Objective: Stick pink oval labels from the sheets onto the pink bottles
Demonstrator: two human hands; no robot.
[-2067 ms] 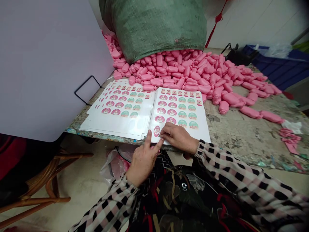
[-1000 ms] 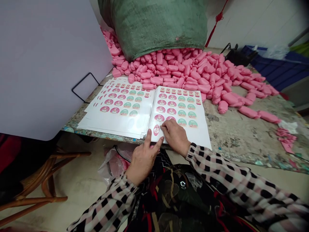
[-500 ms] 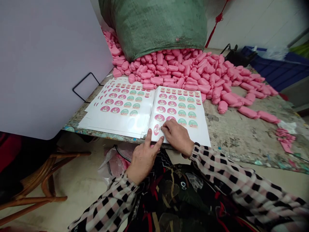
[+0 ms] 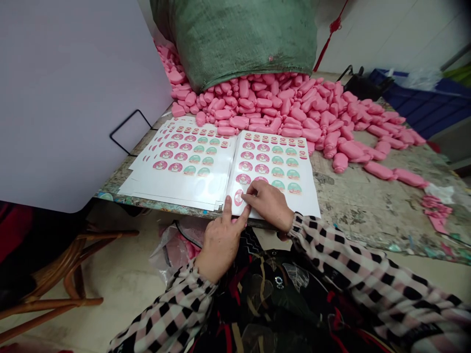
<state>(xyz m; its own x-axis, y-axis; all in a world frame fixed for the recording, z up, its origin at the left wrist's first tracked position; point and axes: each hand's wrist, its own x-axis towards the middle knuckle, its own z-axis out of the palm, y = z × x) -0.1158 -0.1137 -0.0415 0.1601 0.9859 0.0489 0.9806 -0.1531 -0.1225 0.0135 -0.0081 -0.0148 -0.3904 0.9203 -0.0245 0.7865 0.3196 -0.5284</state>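
A white sticker sheet [image 4: 294, 201] with pink and green round stickers lies at the table's near edge. My left hand [image 4: 220, 240] rests at that edge, forefinger and middle finger stretched out and pressing the sheet's lower left corner. My right hand [image 4: 269, 202] lies on the sheet with its fingertips pinched at a pink oval sticker [image 4: 238, 197] in the bottom row. Whether the sticker is lifted I cannot tell. A stack of further sticker sheets [image 4: 176, 171] lies to the left.
A heap of pink plastic bottles [image 4: 294, 113] spills from a green woven sack [image 4: 235, 39] at the back of the worn table [image 4: 368, 196]. A white board [image 4: 66, 98] stands at left. A rattan chair [image 4: 62, 274] sits below left; blue crates [image 4: 423, 103] far right.
Both hands stay at the sheet's lower left corner. My right fingertips have crept slightly left and up along the pink oval sticker; the left hand barely shifts.
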